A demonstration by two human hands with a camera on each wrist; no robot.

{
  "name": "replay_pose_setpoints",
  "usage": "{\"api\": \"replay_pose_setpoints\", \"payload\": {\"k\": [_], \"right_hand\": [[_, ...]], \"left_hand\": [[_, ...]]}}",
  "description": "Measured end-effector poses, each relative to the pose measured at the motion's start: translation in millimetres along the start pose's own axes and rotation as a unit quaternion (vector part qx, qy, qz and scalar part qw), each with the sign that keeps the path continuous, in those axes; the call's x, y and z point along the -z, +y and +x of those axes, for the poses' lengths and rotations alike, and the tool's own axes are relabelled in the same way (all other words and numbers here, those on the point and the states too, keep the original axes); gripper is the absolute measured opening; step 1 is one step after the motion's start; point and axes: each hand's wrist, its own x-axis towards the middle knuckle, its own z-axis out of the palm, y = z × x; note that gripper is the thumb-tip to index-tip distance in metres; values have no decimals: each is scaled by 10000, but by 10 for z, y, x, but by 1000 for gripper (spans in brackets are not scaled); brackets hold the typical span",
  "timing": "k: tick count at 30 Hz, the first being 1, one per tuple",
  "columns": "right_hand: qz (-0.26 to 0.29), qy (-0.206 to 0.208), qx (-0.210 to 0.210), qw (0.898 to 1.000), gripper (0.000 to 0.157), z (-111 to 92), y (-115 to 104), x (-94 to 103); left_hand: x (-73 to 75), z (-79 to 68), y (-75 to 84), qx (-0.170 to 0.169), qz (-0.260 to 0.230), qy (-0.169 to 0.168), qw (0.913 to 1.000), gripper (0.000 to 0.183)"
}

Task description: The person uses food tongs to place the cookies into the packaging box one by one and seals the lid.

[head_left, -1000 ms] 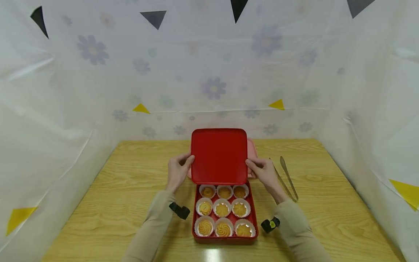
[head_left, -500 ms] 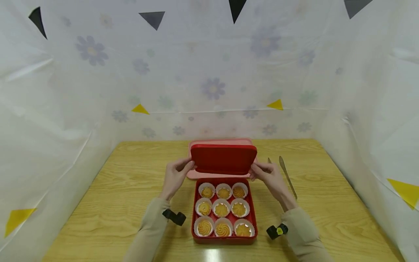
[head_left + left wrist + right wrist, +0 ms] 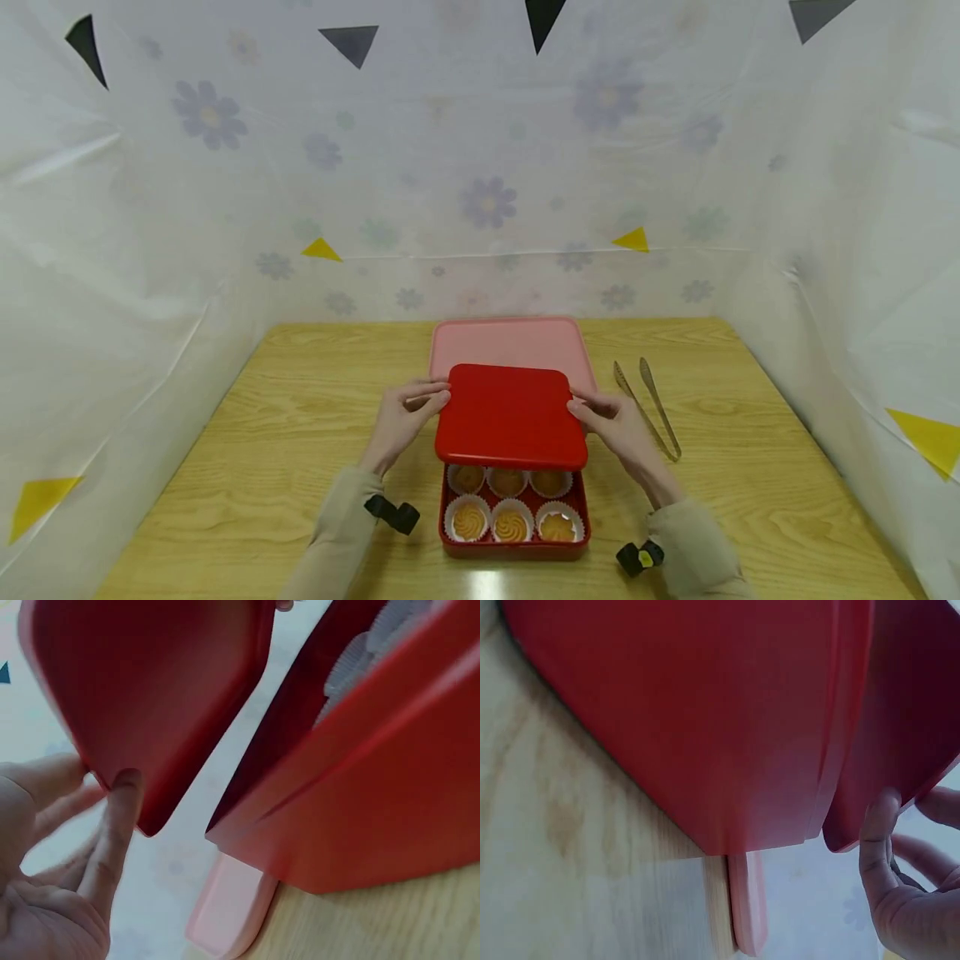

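Note:
A red square lid [image 3: 512, 417] hangs tilted over the back part of a red box [image 3: 515, 551]. My left hand [image 3: 400, 421] pinches its left edge between thumb and fingers, while my right hand [image 3: 621, 429] pinches the right edge. Swirled cookies [image 3: 511, 525] in white paper cups fill the box; the two nearer rows show, and the back row is hidden under the lid. In the left wrist view a gap separates the lid [image 3: 157, 697] from the box wall [image 3: 360, 802]. The right wrist view has fingertips on the lid's rim beside the box [image 3: 705, 720].
Behind the box lies a pink tray [image 3: 517, 340], partly covered by the lid. Metal tongs [image 3: 660, 408] rest on the wooden table [image 3: 300, 433] right of the right hand. White sheeting [image 3: 480, 167] with faint flowers walls in the back and sides.
The lid has tipped from upright toward lying flat, and both hands have lowered with it toward me. It now covers the back row of cookies, while the pink tray shows more.

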Motion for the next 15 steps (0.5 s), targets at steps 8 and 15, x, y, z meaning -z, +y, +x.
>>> {"api": "replay_pose_setpoints", "payload": {"k": [8, 15], "right_hand": [[-854, -385, 23, 9956, 54, -142, 4, -30], [-1368, -731, 91, 9879, 58, -234, -2, -56]], "left_hand": [[-53, -138, 19, 408, 517, -272, 9975, 52], [-101, -203, 79, 808, 907, -491, 9914, 63]]}}
